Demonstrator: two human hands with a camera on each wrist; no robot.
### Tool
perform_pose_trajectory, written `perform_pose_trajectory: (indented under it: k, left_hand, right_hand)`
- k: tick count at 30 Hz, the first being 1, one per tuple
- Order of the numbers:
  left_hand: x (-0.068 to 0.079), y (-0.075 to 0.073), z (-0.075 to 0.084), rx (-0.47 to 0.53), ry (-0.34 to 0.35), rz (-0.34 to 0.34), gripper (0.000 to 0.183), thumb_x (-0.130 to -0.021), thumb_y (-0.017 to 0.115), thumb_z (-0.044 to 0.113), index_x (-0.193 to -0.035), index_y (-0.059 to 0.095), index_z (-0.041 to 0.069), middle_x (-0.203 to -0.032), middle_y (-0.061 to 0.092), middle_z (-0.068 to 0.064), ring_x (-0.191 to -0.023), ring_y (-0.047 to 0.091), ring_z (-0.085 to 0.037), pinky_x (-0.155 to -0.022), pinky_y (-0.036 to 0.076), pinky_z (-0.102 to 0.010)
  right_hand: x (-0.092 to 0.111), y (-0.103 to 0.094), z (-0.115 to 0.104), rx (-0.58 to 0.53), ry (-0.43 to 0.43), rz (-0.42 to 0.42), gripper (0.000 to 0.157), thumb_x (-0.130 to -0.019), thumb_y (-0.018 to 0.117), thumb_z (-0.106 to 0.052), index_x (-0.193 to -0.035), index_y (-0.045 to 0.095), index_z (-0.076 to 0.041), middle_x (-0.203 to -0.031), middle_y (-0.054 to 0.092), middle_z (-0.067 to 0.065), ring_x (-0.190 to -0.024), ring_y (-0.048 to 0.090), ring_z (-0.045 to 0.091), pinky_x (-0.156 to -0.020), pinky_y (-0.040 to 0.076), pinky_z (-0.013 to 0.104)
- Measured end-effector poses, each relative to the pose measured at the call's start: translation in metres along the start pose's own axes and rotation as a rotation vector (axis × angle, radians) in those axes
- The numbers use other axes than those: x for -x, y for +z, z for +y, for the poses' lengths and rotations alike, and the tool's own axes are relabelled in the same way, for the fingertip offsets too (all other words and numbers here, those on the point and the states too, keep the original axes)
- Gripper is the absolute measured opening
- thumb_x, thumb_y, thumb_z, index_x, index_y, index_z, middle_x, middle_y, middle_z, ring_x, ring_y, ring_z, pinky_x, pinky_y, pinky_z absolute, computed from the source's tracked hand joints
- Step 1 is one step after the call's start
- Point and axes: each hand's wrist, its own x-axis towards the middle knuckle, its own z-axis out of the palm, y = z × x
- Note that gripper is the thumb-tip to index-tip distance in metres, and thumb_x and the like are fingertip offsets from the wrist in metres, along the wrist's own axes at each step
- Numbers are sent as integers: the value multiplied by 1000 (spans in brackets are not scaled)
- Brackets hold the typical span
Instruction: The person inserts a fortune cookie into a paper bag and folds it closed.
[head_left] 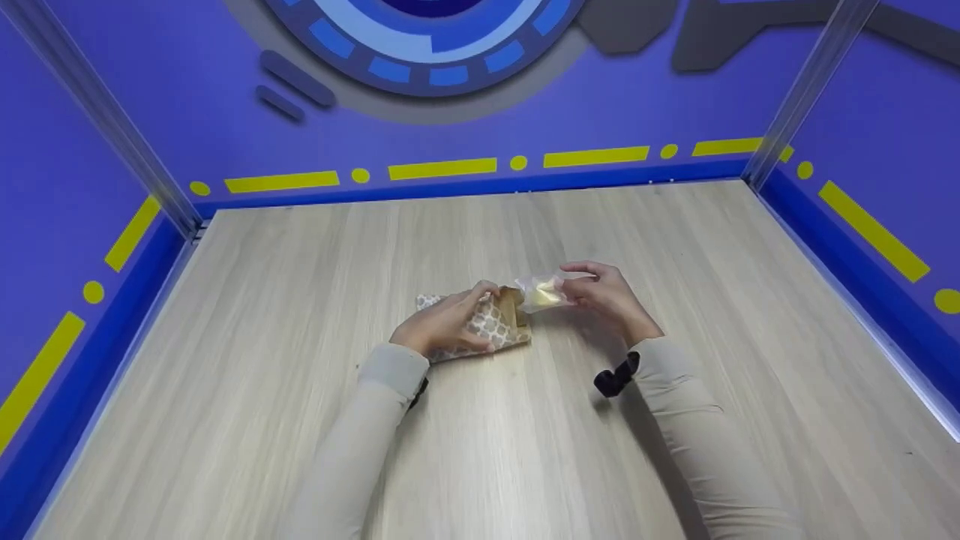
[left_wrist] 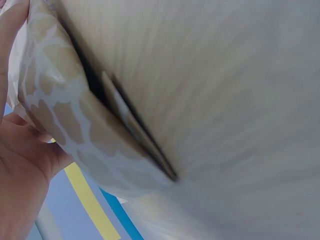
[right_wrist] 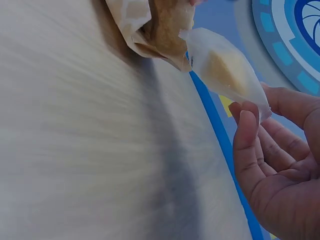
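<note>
My left hand [head_left: 442, 322] grips a paper bag [head_left: 491, 324] printed with a beige and white pattern, thumb on the near side. The bag lies on its side low over the table, its brown open mouth facing right. Close to that mouth, my right hand [head_left: 611, 300] pinches one end of a small translucent packet [head_left: 545, 292] between thumb and fingers. Something pale yellow shows inside the packet [right_wrist: 225, 72] in the right wrist view. Only part of the bag [left_wrist: 65, 115] appears in the left wrist view, along with part of the left hand [left_wrist: 20, 165].
Beneath both hands is a light wood-grain table [head_left: 480, 450]. Blue panels with yellow stripes [head_left: 442, 169] enclose its back and sides, with metal posts [head_left: 810, 97] at the corners. A black wrist device [head_left: 619, 375] sits at the right cuff.
</note>
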Motion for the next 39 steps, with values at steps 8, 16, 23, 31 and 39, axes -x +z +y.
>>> perform_pose_trajectory:
  k: [8,16,23,31,39]
  left_hand:
    - [-1,-1,0,-1,5,1,79,-78,79,39,-138,28,32,-143,48,-4,-126,51,-27,-104,43,-44]
    - [-1,0,-1,7,16,0,77,-78,79,38,-136,30,34,-145,47,-4,-128,50,-27,-105,42,-44]
    - [-2,-1,-1,10,21,-1,79,-76,80,40,-138,30,30,-141,50,-6,-124,53,-29,-103,44,-45]
    - [-1,-1,-1,1,18,-3,78,-78,79,39,-137,29,33,-144,48,-5,-127,51,-27,-106,41,-42]
    - [-1,-1,0,26,27,-3,76,-78,79,38,-136,30,31,-145,47,-3,-127,51,-25,-105,42,-41]
  right_hand:
    - [1,9,-2,68,17,-23,49,-86,68,-14,-131,54,2,-85,66,-3,-76,60,8,-76,53,28]
    - [0,17,-1,86,13,-41,47,-85,68,-12,-128,55,3,-82,67,-2,-73,61,8,-71,53,26]
    - [-2,25,-2,129,44,-36,51,-82,69,-12,-129,56,2,-87,68,3,-69,61,9,-67,52,26]
    - [-3,35,-1,149,23,-24,48,-83,68,-9,-127,56,2,-88,69,6,-67,62,9,-61,52,23]
    - [-4,45,2,158,-5,-20,44,-82,64,-3,-125,57,4,-94,69,14,-69,63,10,-61,53,22]
